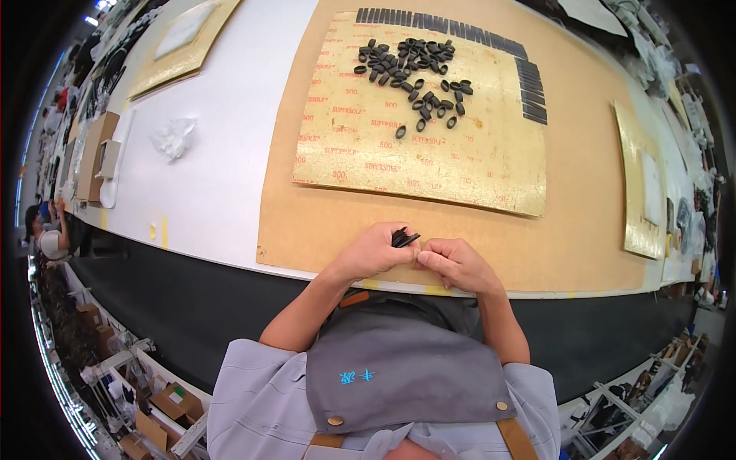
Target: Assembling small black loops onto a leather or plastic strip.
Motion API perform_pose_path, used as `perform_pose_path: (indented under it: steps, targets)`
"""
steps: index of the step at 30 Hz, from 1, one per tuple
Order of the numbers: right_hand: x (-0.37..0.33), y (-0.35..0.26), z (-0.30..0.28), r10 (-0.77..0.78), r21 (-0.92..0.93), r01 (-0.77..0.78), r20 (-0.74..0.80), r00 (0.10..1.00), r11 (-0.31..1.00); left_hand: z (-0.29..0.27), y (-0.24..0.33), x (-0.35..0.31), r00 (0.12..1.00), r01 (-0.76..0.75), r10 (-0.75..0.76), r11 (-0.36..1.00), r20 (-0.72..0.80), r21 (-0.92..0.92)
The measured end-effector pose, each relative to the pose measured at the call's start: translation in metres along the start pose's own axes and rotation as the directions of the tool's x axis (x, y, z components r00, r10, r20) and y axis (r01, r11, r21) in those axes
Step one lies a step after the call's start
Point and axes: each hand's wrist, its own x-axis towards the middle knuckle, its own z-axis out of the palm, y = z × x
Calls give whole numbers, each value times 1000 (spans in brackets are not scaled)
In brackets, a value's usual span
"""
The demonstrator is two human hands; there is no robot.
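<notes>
Clasping a small bunch of thin, flat black strips (pixel 404 238), the left hand (pixel 372 253), in the head view, is curled around them with the ends sticking out above the thumb. The right hand (pixel 460 264) meets it at the fingertips, its thumb and fingers closed narrow; whether these pinch a piece too cannot be told, since the fingers hide the spot.

Both hands are over the near edge of a smooth tan sheet (pixel 295 230) that covers part of a white counter (pixel 222 184). Beyond them lies a shiny golden-yellow board with red print (pixel 345 157). Short black oval rings (pixel 414 57) are heaped toward its far side, a few scattered nearer. A row of flat black rectangular pieces (pixel 468 32) lines its far edge and turns down the right.

To the left are a crumpled white wrapping (pixel 175 139), an open brown cardboard box (pixel 96 157) and a second golden board (pixel 184 50) bearing a pale sheet (pixel 184 32). Another golden board (pixel 635 207) lies at the right. A dark grey apron (pixel 414 383) fills the near side, and cardboard boxes on a rack (pixel 178 402) stand at lower left.
</notes>
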Motion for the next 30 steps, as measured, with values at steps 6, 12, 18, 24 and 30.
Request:
perform_pose_path:
  steps: [6,12,18,24,30]
  targets:
    - [8,11,2,-212,-35,209,-221,952,977,-10,2,3,987,30,14,962,159,-271]
    - [49,-43,-22,-364,-313,222,-537,761,924,-7,-7,4,995,-37,89,738,43,-674]
    - [22,-35,3,-275,-173,230,-320,906,958,3,-7,8,995,-101,94,786,-44,-610]
    - [35,-25,-3,-150,346,182,-117,982,920,6,-10,5,994,-108,110,891,-21,-441]
    - [38,1,2,-279,388,366,-262,924,846,11,-4,6,992,-119,122,985,22,-123]
